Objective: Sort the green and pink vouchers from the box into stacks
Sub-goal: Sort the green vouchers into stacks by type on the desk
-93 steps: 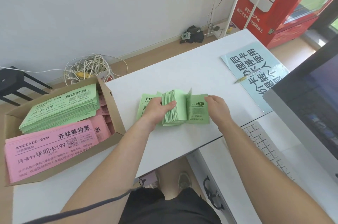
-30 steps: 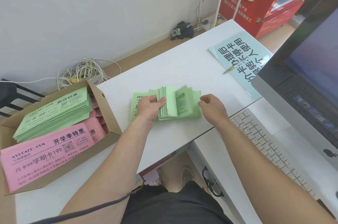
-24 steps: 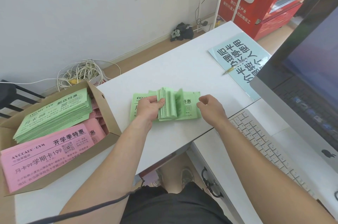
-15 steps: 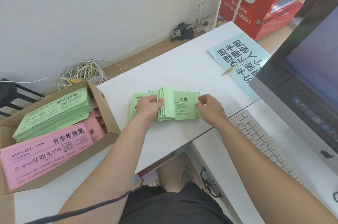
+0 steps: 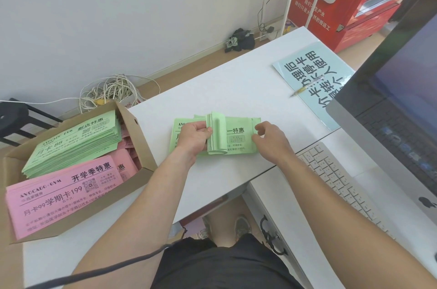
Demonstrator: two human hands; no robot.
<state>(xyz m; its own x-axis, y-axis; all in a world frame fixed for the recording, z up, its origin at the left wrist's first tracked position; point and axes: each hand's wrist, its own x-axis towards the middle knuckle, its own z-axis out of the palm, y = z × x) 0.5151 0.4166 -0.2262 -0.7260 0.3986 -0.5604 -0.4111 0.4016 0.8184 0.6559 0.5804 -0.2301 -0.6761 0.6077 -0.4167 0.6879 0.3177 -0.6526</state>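
At frame centre the left hand gripped a bent-back sheaf of the green vouchers. The right hand curled at their right edge, its pinch unclear. If the left hand's grip loosened, the sheaf could spring flat and scatter. The pink vouchers lay in the box at lower left.

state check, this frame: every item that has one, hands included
green stack: on desk, top sheets curled back
left hand: grips the curled sheets
right hand: at stack's right edge, grip unclear
box: open, part full
boxed green vouchers: stacked
pink vouchers: stacked in box
pen: lying on blue sign
monitor: on
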